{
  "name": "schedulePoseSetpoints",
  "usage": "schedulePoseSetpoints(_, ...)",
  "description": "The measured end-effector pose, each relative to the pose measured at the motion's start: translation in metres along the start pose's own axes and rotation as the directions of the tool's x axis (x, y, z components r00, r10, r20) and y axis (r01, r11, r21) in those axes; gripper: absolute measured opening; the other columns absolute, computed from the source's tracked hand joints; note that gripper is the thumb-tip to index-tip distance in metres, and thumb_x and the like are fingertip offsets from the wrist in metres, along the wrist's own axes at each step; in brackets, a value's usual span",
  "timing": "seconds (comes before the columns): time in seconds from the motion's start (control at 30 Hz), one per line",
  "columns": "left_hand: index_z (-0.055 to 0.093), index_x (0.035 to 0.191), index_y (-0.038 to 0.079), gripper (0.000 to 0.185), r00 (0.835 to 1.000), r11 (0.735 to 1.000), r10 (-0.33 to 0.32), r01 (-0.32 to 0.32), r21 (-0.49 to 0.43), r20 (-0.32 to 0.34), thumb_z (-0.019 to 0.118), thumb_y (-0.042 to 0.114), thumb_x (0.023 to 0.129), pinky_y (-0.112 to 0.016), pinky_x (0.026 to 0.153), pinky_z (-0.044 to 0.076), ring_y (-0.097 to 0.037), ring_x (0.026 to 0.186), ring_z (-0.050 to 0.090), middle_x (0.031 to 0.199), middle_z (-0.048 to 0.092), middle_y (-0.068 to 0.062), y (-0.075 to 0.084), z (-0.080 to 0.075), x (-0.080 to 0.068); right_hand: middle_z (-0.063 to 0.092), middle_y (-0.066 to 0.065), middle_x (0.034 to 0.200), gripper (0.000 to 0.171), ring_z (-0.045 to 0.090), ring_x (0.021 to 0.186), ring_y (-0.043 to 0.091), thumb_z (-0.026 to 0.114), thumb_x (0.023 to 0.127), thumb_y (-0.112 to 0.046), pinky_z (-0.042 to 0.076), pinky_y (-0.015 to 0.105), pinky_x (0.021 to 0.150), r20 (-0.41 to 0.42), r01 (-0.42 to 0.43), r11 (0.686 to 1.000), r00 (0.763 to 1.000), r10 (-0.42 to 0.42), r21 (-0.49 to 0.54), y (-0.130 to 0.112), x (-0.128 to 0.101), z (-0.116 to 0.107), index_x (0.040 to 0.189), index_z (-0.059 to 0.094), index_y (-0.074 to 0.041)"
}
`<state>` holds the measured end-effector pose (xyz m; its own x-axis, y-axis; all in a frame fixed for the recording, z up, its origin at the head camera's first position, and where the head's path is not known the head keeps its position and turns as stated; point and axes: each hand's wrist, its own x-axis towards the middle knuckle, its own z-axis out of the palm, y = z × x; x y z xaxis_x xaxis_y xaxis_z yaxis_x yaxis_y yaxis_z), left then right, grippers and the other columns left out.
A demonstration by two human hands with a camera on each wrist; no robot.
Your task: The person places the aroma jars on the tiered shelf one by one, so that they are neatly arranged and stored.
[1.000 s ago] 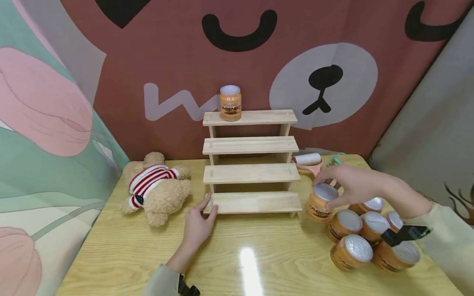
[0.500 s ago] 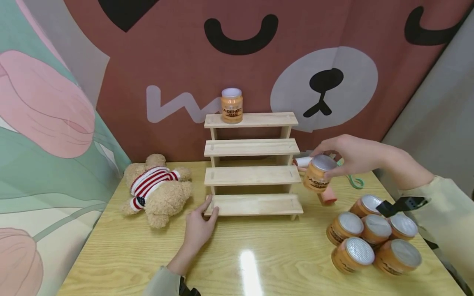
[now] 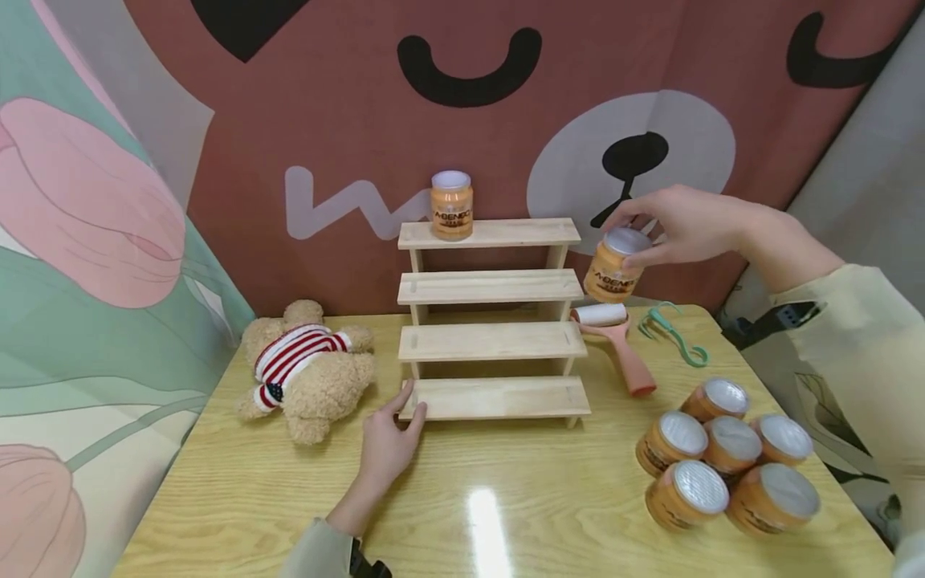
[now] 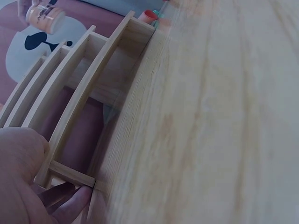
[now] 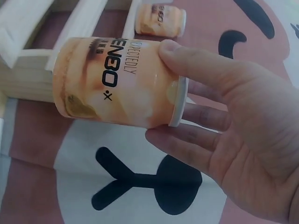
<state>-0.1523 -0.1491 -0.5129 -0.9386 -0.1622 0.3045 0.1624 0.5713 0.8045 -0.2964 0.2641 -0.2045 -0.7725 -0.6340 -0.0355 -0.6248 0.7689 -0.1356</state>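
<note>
My right hand [image 3: 682, 227] holds an orange jar [image 3: 613, 271] with a pale lid, raised in the air right of the top steps. In the right wrist view, thumb and fingers pinch the jar [image 5: 117, 84] near its lid. A four-step wooden display stand [image 3: 493, 341] stands on the table. At the left end of its lowest step, my left hand [image 3: 390, 445] grips the edge. The left wrist view shows the left hand [image 4: 28, 172] around that end, with some fingers partly hidden. Another orange jar [image 3: 452, 210] stands upright on the top step, towards the left.
Several more orange jars [image 3: 682, 433] stand grouped on the table [image 3: 433, 514] at right. Behind them lie a pink lint roller [image 3: 627, 361] and a green hook-like item [image 3: 675, 335]. A teddy bear [image 3: 311, 373] in a striped top lies left of the stand.
My right hand has lifted the jar from beside the group on the table, up and back to near the top-step height. My left hand stays at the stand.
</note>
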Motion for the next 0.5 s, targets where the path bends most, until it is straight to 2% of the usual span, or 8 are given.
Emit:
schedulePoseSetpoints(0.07, 0.066, 0.143, 0.004, 0.047, 1.0, 1.0, 0.009, -0.009, 0.004, -0.006, 0.076, 0.02, 0.1, -0.021, 0.044, 0.035, 0.002, 0.045, 0.029, 0.098, 0.078, -0.028, 0.0, 0.0, 0.0, 0.072, 0.006, 0.123, 0.056, 0.073, 0.11, 0.022, 0.088, 0.09, -0.031, 0.064, 0.048, 0.096, -0.014, 0.004, 1.0, 1.0, -0.004, -0.006, 0.002, 0.007, -0.006, 0.138, 0.066, -0.013)
schedulePoseSetpoints(0.13, 0.066, 0.143, 0.005, 0.048, 1.0, 1.0, 0.007, -0.007, 0.004, -0.005, 0.077, 0.02, 0.099, -0.02, 0.044, 0.035, 0.002, 0.045, 0.029, 0.101, 0.079, -0.027, 0.0, 0.0, 0.001, 0.071, 0.008, 0.125, 0.055, 0.072, 0.112, 0.024, 0.088, 0.091, -0.028, 0.063, 0.05, 0.097, -0.028, 0.016, 1.0, 0.999, -0.016, -0.001, 0.005, 0.015, -0.011, 0.138, 0.065, -0.011)
schedulePoseSetpoints(0.33, 0.065, 0.145, 0.008, 0.049, 0.999, 0.999, -0.045, 0.045, 0.009, 0.017, 0.077, 0.022, 0.1, -0.02, 0.042, 0.034, 0.001, 0.042, 0.028, 0.085, 0.077, -0.024, 0.0, -0.004, 0.001, 0.068, 0.013, 0.127, 0.051, 0.07, 0.117, 0.032, 0.084, 0.094, -0.023, 0.062, 0.052, 0.1, -0.083, 0.054, 0.999, 0.995, -0.054, -0.001, 0.005, 0.042, -0.019, 0.136, 0.061, -0.007)
schedulePoseSetpoints(0.43, 0.065, 0.146, 0.008, 0.05, 0.998, 0.999, -0.05, 0.05, 0.013, 0.024, 0.077, 0.022, 0.099, -0.02, 0.043, 0.033, 0.0, 0.043, 0.027, 0.085, 0.076, -0.024, -0.001, -0.005, 0.0, 0.068, 0.016, 0.132, 0.05, 0.068, 0.122, 0.036, 0.081, 0.097, -0.022, 0.06, 0.054, 0.103, -0.102, 0.06, 0.998, 0.993, -0.06, 0.005, 0.003, 0.056, -0.022, 0.137, 0.058, -0.006)
schedulePoseSetpoints(0.5, 0.065, 0.146, 0.008, 0.05, 0.999, 0.999, -0.045, 0.044, 0.013, 0.021, 0.077, 0.022, 0.099, -0.021, 0.043, 0.033, 0.0, 0.043, 0.027, 0.094, 0.079, -0.024, 0.0, -0.004, 0.0, 0.067, 0.017, 0.134, 0.05, 0.066, 0.125, 0.036, 0.08, 0.097, -0.022, 0.058, 0.054, 0.105, -0.109, 0.062, 0.998, 0.992, -0.06, 0.023, 0.001, 0.066, -0.024, 0.138, 0.057, -0.005)
